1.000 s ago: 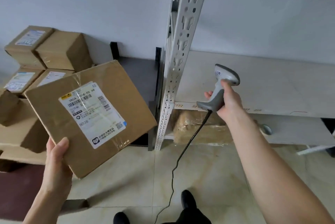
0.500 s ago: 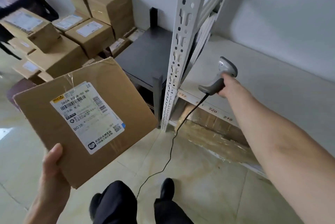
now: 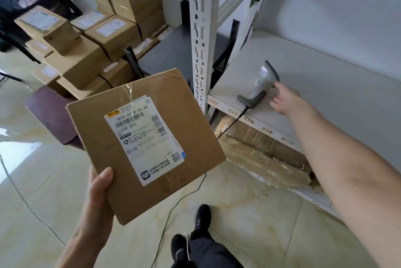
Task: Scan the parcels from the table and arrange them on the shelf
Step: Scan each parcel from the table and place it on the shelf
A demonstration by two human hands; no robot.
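Observation:
My left hand (image 3: 98,198) grips the lower left corner of a flat brown parcel (image 3: 121,137), tilted, its white shipping label (image 3: 145,137) facing me. A grey corded barcode scanner (image 3: 261,82) lies on the white shelf board (image 3: 314,98), near its front left corner. My right hand (image 3: 285,99) reaches out beside the scanner. Its fingers are loose and only the fingertips touch the handle, not wrapped round it. The scanner's black cable (image 3: 230,125) hangs over the shelf edge down to the floor.
A white perforated shelf post (image 3: 201,35) stands between the parcel and the shelf. Several brown parcels (image 3: 112,35) are stacked on a dark table (image 3: 173,50) at the back left. Wrapped cardboard (image 3: 264,155) lies on the lower shelf. My feet (image 3: 195,233) stand on the tiled floor.
My right hand carried the scanner to the shelf, laid it down and loosened its grip. My view shifted down and to the right. The parcel stays in my left hand.

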